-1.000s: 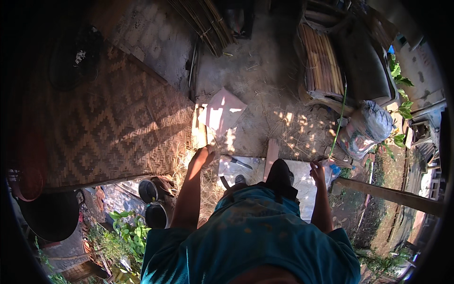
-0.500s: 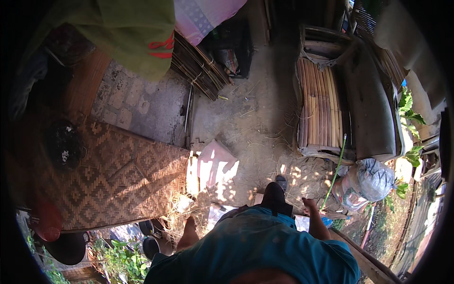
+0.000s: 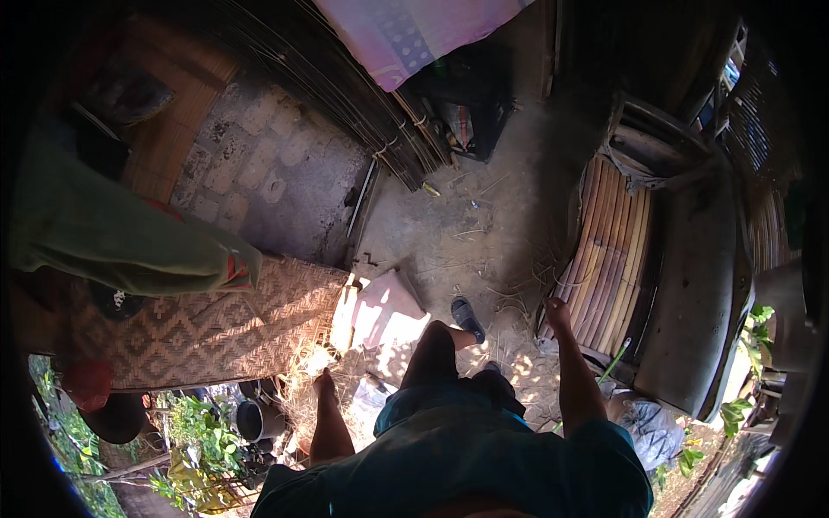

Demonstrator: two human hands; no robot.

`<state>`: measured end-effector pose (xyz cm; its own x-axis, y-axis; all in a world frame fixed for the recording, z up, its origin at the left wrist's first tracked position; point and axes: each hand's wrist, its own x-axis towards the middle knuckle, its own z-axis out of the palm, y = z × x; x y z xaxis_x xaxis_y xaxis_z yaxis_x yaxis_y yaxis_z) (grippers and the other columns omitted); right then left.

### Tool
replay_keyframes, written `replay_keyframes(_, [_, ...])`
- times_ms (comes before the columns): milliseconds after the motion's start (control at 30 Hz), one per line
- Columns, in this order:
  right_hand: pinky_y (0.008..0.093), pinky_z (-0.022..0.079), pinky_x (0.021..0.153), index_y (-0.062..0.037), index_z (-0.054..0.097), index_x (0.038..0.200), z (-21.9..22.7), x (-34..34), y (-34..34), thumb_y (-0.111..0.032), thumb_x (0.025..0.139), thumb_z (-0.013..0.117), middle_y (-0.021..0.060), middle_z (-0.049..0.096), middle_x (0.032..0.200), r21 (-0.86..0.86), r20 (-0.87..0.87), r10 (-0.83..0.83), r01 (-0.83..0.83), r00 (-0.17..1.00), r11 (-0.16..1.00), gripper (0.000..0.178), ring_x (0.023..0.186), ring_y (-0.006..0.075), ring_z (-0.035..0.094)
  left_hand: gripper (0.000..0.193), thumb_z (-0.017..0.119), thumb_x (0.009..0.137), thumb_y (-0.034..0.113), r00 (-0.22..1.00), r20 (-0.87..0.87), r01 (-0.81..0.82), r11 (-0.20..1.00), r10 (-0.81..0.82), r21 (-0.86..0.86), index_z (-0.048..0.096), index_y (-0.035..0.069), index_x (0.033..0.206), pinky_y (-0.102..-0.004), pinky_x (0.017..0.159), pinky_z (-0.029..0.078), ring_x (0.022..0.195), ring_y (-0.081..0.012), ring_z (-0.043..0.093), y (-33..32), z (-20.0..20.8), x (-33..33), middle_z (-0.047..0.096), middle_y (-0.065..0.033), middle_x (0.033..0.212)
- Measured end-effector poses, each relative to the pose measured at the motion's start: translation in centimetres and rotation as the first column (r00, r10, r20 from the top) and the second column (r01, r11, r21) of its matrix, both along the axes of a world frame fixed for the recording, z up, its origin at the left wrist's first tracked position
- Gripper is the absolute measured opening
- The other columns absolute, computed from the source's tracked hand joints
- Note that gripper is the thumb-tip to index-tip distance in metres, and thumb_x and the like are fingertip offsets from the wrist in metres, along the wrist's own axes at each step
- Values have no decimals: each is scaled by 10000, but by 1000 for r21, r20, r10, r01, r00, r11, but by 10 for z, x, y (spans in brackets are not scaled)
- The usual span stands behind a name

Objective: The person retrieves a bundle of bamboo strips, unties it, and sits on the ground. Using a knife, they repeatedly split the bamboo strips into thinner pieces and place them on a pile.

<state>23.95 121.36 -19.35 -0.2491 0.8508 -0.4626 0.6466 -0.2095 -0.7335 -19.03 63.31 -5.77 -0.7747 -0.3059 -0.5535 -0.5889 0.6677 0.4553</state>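
Note:
My left hand [image 3: 324,382] hangs low beside dry straw [image 3: 302,363], near the corner of a woven bamboo mat surface [image 3: 199,337]. My right hand [image 3: 558,312] reaches forward by the near left edge of a seat of bamboo slats [image 3: 609,233]. Both hands look small and their fingers are too unclear to read; I cannot tell whether the right one touches the slats. A thin pale curved strand shows close to the right hand. A slippered foot [image 3: 467,318] steps forward on the floor. The green stick [image 3: 616,361] stands apart, right of my right forearm.
A pale cloth or sack [image 3: 387,309] lies ahead on the dirt floor [image 3: 458,233]. Bundled thin sticks [image 3: 380,129] lean at the back left. Green cloth [image 3: 121,233] hangs at left and pink cloth [image 3: 423,30] above. A filled plastic bag [image 3: 648,432] stands at the right.
My view has turned and moved forward. My right hand has gone from beside the green stick to the slatted seat's edge, and a foot has stepped ahead. The green cloth appears lower left.

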Motion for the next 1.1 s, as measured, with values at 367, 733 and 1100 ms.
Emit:
replay_keyframes(367, [298, 538, 570, -50, 704, 1119, 10, -294, 69, -375, 977, 650, 32, 625, 777, -361, -282, 384, -468, 879, 807, 359, 643, 122, 610, 487, 607, 965, 518, 901, 426, 101, 994, -79, -29, 678, 55, 1099, -445, 683, 473, 814, -212, 636, 146, -105, -26, 678, -107, 950])
replay_keyframes(733, [327, 540, 736, -84, 643, 1309, 296, -790, 255, -410, 995, 610, 97, 738, 977, 357, -543, 728, -669, 419, 652, 454, 854, 154, 707, 425, 616, 1007, 344, 986, 12, -161, 910, 169, 381, 600, 47, 1311, -266, 584, 481, 856, -170, 699, 300, 1, -137, 685, -64, 980])
replay_keyframes(1100, [333, 446, 1038, -17, 517, 1367, 380, -877, 500, -241, 1019, 581, 145, 594, 1324, 857, -165, 645, -215, 747, 469, 419, 1230, 259, 588, 528, 661, 978, 407, 940, 66, -340, 917, 334, 207, 612, -37, 1260, -337, 721, 529, 796, -195, 670, 424, 6, -54, 715, -148, 918])
